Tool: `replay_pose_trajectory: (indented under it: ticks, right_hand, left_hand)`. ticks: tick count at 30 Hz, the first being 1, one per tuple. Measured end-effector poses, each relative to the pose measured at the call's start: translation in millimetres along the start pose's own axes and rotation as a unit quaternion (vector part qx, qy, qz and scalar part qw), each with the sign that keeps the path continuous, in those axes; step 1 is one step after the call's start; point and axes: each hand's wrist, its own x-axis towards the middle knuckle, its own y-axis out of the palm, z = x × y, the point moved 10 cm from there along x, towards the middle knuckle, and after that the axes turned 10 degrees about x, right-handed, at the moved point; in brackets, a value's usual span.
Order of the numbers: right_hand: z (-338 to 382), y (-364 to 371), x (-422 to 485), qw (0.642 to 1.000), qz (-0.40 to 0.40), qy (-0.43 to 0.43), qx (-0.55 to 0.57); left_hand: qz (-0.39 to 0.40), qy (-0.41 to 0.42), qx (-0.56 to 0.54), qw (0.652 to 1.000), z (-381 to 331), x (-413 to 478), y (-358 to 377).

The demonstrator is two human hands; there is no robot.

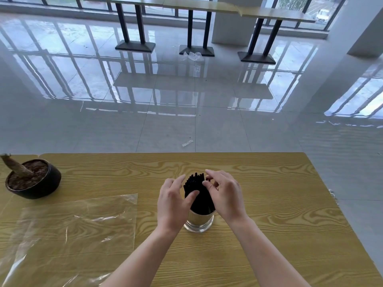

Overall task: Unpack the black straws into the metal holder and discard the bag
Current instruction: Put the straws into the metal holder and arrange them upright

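straws (195, 181) stand bunched in one holder (199, 221) between my left hand (173, 204) and right hand (227, 196), fingers loose, touching the bunch, clamping nothing. one flat bag (78, 224) lies left of my left hand, one pot (48, 184) beyond it.

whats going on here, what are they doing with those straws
A person is at a wooden table with both hands at a bundle of black straws that stands upright in the metal holder. The left hand touches the bundle's side, the right hand is at its tops. The clear bag lies empty and flat on the table to the left, not yet discarded.
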Motion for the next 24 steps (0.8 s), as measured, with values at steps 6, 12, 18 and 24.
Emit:
replay_pose_trajectory:
  ticks: [6, 12, 18, 24]
  right_hand:
    - [-6, 9, 9, 0.997, 0.075, 0.026, -0.014]
    - [3, 13, 13, 0.993, 0.118, 0.012, 0.01]
    - [-7, 11, 0, 0.99, 0.139, 0.026, 0.019]
    - [-4, 9, 1, 0.995, 0.1, 0.02, -0.01]
  left_hand:
    - [0.03, 0.01, 0.012, 0.999, -5, 11, 3]
    - [0.061, 0.057, -0.013, 0.996, -19, 10, 9]
    - [0.059, 0.061, -0.032, 0.996, -14, -1, 9]
    - [0.045, 0.024, -0.031, 0.998, -14, 5, 3]
